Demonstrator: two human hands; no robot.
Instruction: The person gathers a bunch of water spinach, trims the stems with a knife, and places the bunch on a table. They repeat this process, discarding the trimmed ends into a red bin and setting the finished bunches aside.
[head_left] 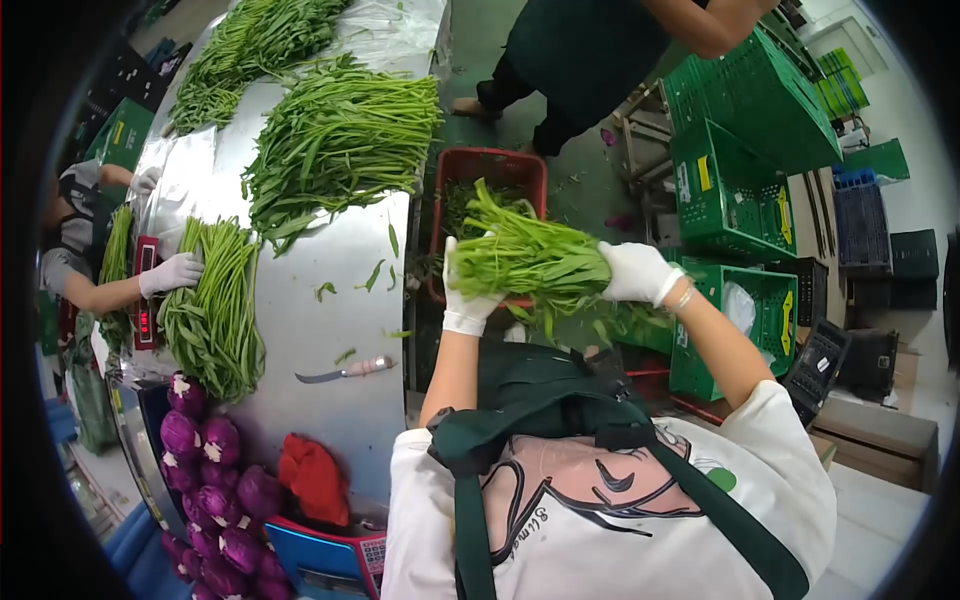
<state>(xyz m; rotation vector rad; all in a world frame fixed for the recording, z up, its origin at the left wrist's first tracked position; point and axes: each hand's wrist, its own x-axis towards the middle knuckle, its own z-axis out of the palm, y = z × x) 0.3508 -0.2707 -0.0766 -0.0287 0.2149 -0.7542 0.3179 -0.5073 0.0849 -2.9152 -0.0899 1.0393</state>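
A bunch of leafy green stems is held between my two white-gloved hands, above a red crate with loose greens inside. My left hand grips the bunch at its left end, and my right hand is closed round its right end. Some leaves hang below the bunch. To the left, on the metal table, lie a large pile of the same greens and a curved knife with scattered leaf scraps near it.
A co-worker's gloved hand touches another bunch beside a red scale. Purple cabbages, a red cloth and a blue scale are lower left. Green crates stand right; another person stands ahead.
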